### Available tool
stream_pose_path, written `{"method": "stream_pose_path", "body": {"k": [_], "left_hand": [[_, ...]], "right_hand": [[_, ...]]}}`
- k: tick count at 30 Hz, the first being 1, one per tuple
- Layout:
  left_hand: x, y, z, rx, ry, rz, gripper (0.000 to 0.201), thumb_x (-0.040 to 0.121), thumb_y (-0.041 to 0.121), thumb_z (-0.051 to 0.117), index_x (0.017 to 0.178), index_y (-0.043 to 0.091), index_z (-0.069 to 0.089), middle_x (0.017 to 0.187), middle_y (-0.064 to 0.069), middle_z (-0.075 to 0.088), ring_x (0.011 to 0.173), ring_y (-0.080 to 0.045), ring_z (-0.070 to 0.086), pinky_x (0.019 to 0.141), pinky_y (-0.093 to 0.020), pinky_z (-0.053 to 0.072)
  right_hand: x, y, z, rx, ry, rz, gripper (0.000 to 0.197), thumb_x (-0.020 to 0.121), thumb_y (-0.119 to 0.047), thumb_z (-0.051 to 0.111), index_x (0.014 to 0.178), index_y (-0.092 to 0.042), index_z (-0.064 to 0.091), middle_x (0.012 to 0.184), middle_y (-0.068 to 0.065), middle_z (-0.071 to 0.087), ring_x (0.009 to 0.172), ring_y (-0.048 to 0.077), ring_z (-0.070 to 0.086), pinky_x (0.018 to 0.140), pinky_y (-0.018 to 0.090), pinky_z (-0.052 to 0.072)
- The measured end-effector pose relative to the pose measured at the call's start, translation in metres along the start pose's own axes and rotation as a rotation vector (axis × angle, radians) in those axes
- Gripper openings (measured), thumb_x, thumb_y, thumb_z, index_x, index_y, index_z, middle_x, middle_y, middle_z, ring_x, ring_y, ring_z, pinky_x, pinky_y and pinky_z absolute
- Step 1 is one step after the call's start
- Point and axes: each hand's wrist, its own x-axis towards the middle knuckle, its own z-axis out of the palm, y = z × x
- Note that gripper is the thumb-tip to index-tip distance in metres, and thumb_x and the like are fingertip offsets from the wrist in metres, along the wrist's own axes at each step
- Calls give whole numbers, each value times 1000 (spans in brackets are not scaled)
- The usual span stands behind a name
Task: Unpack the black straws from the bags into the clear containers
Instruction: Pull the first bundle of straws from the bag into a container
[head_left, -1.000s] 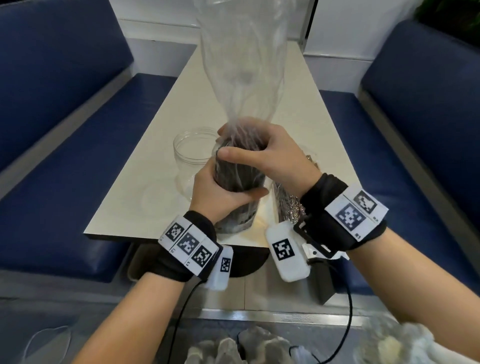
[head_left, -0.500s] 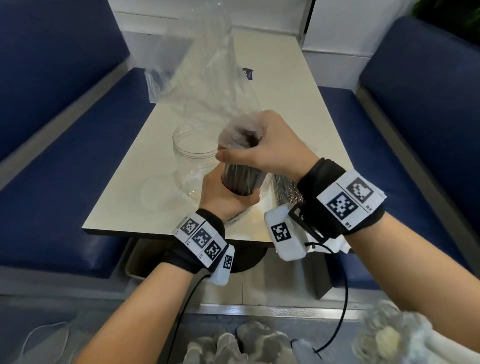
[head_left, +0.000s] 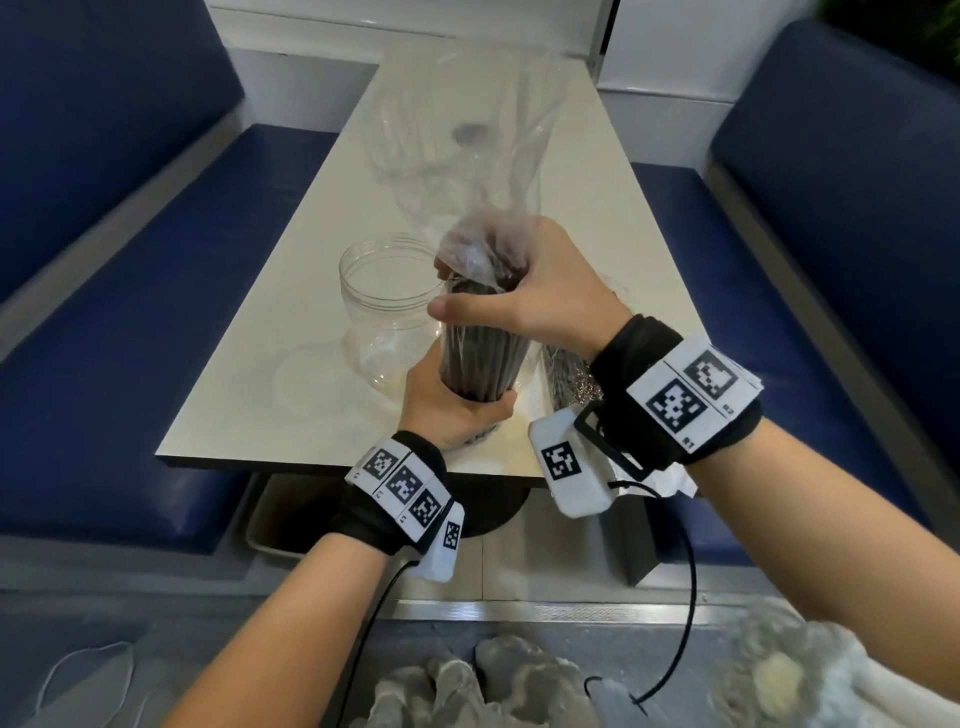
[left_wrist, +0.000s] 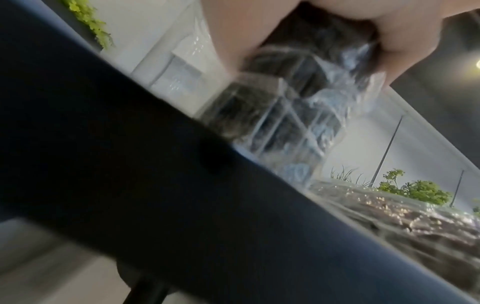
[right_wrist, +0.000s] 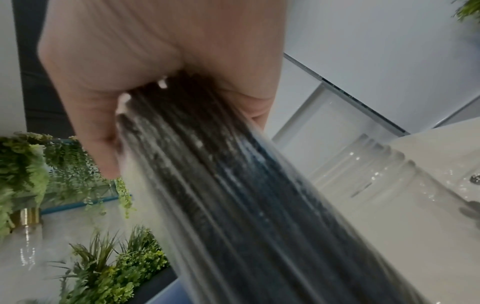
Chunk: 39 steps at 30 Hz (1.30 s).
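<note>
Your left hand (head_left: 457, 410) wraps the base of the black straw bundle (head_left: 480, 364), and your right hand (head_left: 545, 291) clutches its top through the clear bag (head_left: 467, 156), above the table's (head_left: 260, 364) near edge. You're stripping the bag; next, lower the straws into the empty clear jar (head_left: 384, 306) alongside. No readable labels.

Even indoor light; wrist views motion-blurred; head view edges warped.
</note>
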Motion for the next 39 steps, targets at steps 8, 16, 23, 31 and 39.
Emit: {"method": "stream_pose_path", "body": {"k": [8, 16, 23, 31, 39], "left_hand": [[1, 27, 1, -26, 122, 103, 66, 55, 23, 89, 102, 28, 43, 84, 27, 50, 76, 17, 51, 65, 6, 39], [3, 3, 6, -17, 49, 44, 53, 62, 7, 83, 98, 25, 48, 83, 23, 54, 80, 0, 55, 64, 2, 43], [2, 17, 5, -13, 138, 130, 64, 53, 21, 89, 92, 38, 42, 89, 25, 52, 81, 16, 54, 69, 3, 41], [6, 0, 12, -32, 120, 22, 48, 63, 10, 83, 95, 24, 50, 83, 16, 60, 81, 0, 61, 71, -7, 49], [-3, -4, 6, 48, 101, 37, 57, 60, 12, 85, 95, 25, 43, 85, 17, 51, 75, 8, 51, 60, 3, 39]], "right_hand": [[6, 5, 1, -23, -9, -17, 35, 62, -34, 72, 85, -9, 62, 82, 15, 68, 80, 30, 65, 78, 50, 52], [5, 6, -10, 57, -10, -96, 36, 63, -20, 79, 74, -36, 50, 71, -18, 52, 65, -11, 53, 62, 3, 40], [7, 15, -4, 22, -10, -81, 31, 64, -23, 75, 67, -38, 48, 63, -16, 50, 60, -4, 49, 61, 10, 40], [6, 7, -10, -74, 29, -144, 30, 62, -32, 76, 83, -22, 56, 73, -14, 54, 69, 6, 53, 67, 22, 42], [-2, 9, -8, -122, 29, -142, 43, 61, -31, 76, 94, -7, 64, 84, -6, 62, 84, 15, 62, 81, 36, 50]]}}
